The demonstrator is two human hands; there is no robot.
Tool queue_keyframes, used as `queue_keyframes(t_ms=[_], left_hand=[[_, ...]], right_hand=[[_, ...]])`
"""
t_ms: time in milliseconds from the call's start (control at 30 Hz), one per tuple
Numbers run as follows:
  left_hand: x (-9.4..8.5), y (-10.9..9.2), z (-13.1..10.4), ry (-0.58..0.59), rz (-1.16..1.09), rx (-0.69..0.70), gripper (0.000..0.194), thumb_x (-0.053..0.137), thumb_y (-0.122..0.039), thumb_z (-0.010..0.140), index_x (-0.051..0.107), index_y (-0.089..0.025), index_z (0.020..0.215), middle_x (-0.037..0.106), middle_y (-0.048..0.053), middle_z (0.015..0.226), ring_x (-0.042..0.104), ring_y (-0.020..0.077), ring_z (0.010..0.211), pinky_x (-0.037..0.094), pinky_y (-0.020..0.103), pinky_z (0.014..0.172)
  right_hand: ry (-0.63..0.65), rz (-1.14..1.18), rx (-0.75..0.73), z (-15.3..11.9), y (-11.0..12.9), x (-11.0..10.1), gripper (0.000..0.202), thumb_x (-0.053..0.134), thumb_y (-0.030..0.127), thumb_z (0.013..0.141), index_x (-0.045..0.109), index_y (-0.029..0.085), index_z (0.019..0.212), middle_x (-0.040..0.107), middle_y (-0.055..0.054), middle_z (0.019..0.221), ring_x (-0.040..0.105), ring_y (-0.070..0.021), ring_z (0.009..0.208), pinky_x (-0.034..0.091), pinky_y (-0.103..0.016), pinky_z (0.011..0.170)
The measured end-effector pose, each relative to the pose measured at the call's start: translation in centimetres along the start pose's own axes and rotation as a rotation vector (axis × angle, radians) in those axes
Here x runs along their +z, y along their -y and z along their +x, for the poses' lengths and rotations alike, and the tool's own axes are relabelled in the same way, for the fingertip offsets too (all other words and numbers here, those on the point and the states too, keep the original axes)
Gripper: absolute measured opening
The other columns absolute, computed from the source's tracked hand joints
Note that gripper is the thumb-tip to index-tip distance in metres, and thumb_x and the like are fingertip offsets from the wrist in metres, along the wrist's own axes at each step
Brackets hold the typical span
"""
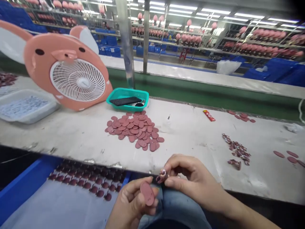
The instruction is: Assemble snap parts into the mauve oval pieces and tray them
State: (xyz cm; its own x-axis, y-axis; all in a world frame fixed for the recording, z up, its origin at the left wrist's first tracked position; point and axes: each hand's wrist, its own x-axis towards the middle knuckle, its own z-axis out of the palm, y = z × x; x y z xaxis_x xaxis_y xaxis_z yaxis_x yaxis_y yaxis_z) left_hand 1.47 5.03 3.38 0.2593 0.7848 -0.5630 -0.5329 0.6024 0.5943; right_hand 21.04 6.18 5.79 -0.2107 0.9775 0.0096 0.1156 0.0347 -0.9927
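Between the thumb and fingers of my left hand (134, 203) is a flat oval pinkish-red disc (147, 193) with tiny holes near its lower end. My right hand (188, 179) pinches a small glossy dark-red and white piece (162, 176), just above and to the right of the disc; the two are apart. Both hands are over my lap at the table's front edge. A heap of matching oval discs (135, 128) lies on the table beyond them. To the right, small dark-red and white pieces (239, 151) form a loose cluster.
A pink animal-shaped fan (35, 71) stands at the back left, beside a teal basket (111, 102) and a white tray (30, 118). Below left, a blue bin (23, 183) holds rows of dark-red pieces. A red wrapper (209, 115) and stray discs (241, 116) lie right.
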Motion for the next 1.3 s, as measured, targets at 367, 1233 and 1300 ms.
queue_keyframes(t_ms=[367, 1233, 1300], left_hand=[[-0.8, 0.8, -0.8, 0.067, 0.06, -0.001, 0.039, 0.096, -0.042, 0.054, 0.083, -0.018, 0.082, 0.074, 0.001, 0.062, 0.062, 0.0098, 0.054, 0.049, 0.019, 0.054], [-1.4, 0.7, -0.3, 0.063, -0.004, -0.08, 0.045, 0.094, -0.046, 0.057, 0.082, -0.014, 0.086, 0.068, -0.001, 0.062, 0.06, 0.0082, 0.055, 0.054, 0.017, 0.053], [-1.4, 0.6, -0.3, 0.063, -0.007, -0.081, 0.045, 0.094, -0.046, 0.057, 0.082, -0.014, 0.086, 0.068, -0.001, 0.062, 0.06, 0.008, 0.054, 0.055, 0.017, 0.053]], right_hand=[[0.082, -0.25, -0.203, -1.3, 0.8, 1.1, 0.006, 0.072, 0.024, 0.09, 0.072, 0.02, 0.094, 0.074, -0.002, 0.081, 0.071, -0.0133, 0.071, 0.056, -0.024, 0.067], [0.196, -0.354, -0.239, 0.3, 1.6, 1.1, 0.006, 0.071, 0.022, 0.091, 0.072, 0.016, 0.092, 0.073, -0.001, 0.077, 0.068, -0.0109, 0.065, 0.053, -0.022, 0.063], [0.202, -0.353, -0.249, 0.3, 1.6, 1.1, 0.006, 0.071, 0.022, 0.091, 0.072, 0.016, 0.091, 0.073, -0.002, 0.077, 0.068, -0.0106, 0.066, 0.053, -0.021, 0.064]])
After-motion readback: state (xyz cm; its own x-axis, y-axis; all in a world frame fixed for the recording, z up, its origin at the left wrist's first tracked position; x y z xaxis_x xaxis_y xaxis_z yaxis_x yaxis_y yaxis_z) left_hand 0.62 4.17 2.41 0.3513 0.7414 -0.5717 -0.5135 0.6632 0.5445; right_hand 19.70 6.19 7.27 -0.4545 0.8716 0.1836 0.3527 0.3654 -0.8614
